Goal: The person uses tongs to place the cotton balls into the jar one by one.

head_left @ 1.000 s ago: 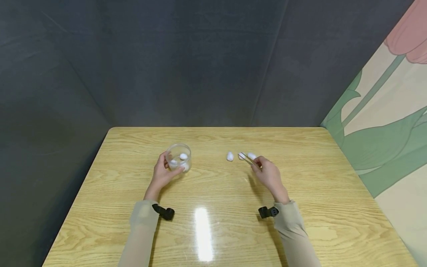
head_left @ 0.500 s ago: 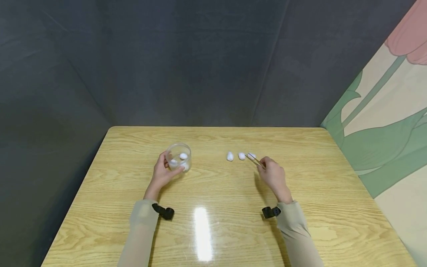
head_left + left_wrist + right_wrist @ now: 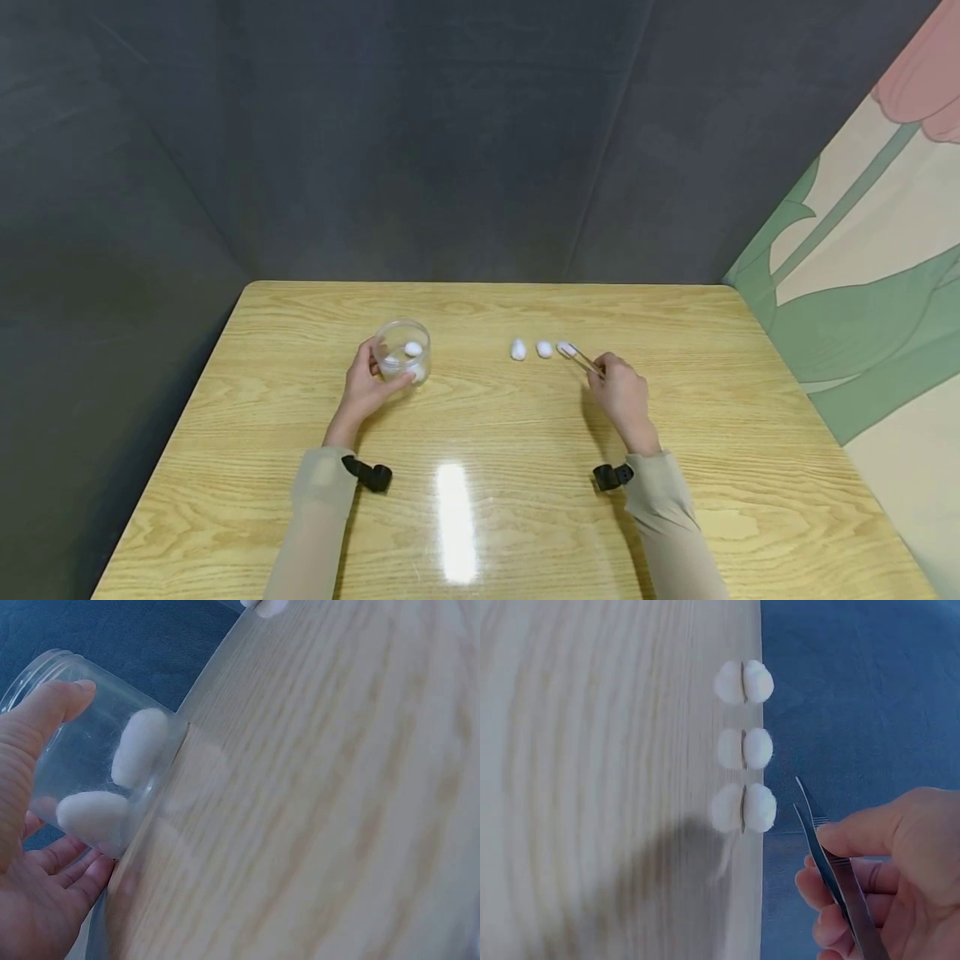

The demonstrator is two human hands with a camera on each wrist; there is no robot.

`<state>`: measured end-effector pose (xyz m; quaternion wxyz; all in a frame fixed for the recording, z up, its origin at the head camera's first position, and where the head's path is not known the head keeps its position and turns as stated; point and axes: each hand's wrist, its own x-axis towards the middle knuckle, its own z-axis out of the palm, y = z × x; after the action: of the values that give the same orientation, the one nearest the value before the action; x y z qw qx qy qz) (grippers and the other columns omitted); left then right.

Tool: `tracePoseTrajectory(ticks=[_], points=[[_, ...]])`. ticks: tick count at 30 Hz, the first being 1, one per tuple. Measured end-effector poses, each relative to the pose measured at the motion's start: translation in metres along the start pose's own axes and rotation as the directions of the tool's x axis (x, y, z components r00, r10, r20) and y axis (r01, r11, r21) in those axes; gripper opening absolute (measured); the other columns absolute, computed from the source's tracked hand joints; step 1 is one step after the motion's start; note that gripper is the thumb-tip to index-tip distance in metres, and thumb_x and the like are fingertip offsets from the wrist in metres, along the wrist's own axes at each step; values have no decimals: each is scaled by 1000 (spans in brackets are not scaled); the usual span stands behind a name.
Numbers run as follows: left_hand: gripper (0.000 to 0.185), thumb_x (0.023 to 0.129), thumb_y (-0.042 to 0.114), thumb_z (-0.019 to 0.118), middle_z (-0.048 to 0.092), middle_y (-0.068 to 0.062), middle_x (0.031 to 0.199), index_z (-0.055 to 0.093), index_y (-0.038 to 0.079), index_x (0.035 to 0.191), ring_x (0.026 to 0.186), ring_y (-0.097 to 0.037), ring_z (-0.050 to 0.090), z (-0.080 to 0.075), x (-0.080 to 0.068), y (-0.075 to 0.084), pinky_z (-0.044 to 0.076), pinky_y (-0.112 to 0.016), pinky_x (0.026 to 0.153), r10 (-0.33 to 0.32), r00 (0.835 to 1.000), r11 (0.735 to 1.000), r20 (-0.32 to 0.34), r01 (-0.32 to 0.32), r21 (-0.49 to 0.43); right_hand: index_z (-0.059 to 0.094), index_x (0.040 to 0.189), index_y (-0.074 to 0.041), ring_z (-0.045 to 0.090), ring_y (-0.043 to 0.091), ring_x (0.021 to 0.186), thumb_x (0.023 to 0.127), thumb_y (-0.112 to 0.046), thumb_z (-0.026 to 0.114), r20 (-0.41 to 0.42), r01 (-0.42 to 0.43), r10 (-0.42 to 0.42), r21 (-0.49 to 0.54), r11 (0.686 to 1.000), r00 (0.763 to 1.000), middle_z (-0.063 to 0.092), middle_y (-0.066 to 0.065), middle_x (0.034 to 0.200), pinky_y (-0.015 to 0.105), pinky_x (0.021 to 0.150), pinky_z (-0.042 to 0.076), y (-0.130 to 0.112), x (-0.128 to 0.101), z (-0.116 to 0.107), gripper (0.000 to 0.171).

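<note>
Tweezers [image 3: 579, 358], slim and metallic, are pinched in our right hand [image 3: 624, 397]; their long axis runs up-left from our fingers, tips slightly parted just beside the nearest of three cotton balls [image 3: 566, 348] on the table [image 3: 675, 517]. Our left hand [image 3: 366, 387] cups a clear jar [image 3: 402, 352] containing two more.

Perhaps a test booth: grey fabric walls [image 3: 420, 142].

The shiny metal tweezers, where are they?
In the right hand, the metal tweezers point at the nearest of three white cotton balls.
</note>
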<state>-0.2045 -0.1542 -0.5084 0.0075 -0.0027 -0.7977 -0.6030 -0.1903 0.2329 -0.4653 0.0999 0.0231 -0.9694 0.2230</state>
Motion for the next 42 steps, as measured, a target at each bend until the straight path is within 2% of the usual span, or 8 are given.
tracePoseTrajectory(ticks=[3, 6, 10, 12, 16, 25, 28, 42], points=[[85, 75, 14, 80, 43, -20, 130, 30, 5, 142, 110, -33, 45, 0, 0, -1, 39, -46, 93, 7, 1000, 1000, -4, -7, -2, 61, 98, 8, 50, 20, 52, 90, -10, 58, 31, -64, 63, 49, 997, 998, 63, 18, 76, 32, 45, 38, 1, -1, -2, 20], [83, 76, 10, 78, 41, -25, 131, 28, 1, 143, 111, -35, 44, 0, -5, 11, 38, -49, 94, 2, 1000, 1000, 4, -2, -4, 60, 98, 8, 47, 18, 50, 92, -13, 56, 68, -125, 120, 73, 989, 990, 62, 16, 74, 29, 44, 35, 2, -3, -5, 22], [84, 77, 9, 77, 40, -26, 133, 26, 1, 144, 111, -35, 43, -1, -4, 11, 37, -49, 94, -3, 1000, 1000, 13, 3, -11, 58, 97, 8, 44, 16, 48, 93, -15, 55, 105, -162, 153, 85, 983, 983, 59, 15, 71, 28, 43, 34, 5, -5, -7, 24], [86, 76, 12, 78, 41, -23, 133, 27, 4, 144, 111, -34, 44, -1, 0, 1, 38, -47, 93, 0, 1000, 1000, 11, 0, -15, 58, 96, 8, 43, 15, 48, 93, -16, 55, 119, -173, 161, 97, 980, 980, 58, 13, 70, 28, 43, 33, 7, -5, -7, 24], [85, 77, 13, 78, 41, -22, 132, 27, 5, 145, 110, -33, 45, -1, 0, 0, 39, -46, 92, 5, 1000, 1000, 12, -5, -11, 59, 92, 8, 43, 15, 50, 93, -15, 55, 144, -186, 169, 115, 976, 975, 58, 13, 70, 28, 44, 34, 6, -5, -7, 24], [81, 79, 3, 74, 38, -30, 133, 25, -5, 143, 110, -38, 43, -2, -14, 32, 37, -52, 94, 9, 1000, 1000, 22, -9, -12, 59, 93, 7, 42, 14, 50, 94, -16, 53, 208, -223, 194, 126, 967, 959, 57, 10, 68, 26, 44, 33, 3, -1, -4, 24], [80, 79, 3, 73, 38, -30, 132, 25, -5, 143, 110, -37, 43, -1, -17, 38, 36, -52, 94, 11, 1000, 1000, 18, -11, -4, 59, 93, 6, 42, 15, 51, 94, -16, 52, 219, -239, 208, 125, 963, 953, 57, 11, 69, 27, 45, 34, 3, 0, -3, 23], [81, 79, 4, 74, 40, -30, 131, 25, -5, 142, 108, -37, 44, -1, -17, 38, 37, -52, 93, 25, 1000, 1000, 14, -25, 0, 58, 90, 4, 43, 16, 53, 95, -18, 52, 232, -264, 230, 127, 956, 945, 55, 9, 68, 27, 46, 34, 4, 8, 2, 23]])
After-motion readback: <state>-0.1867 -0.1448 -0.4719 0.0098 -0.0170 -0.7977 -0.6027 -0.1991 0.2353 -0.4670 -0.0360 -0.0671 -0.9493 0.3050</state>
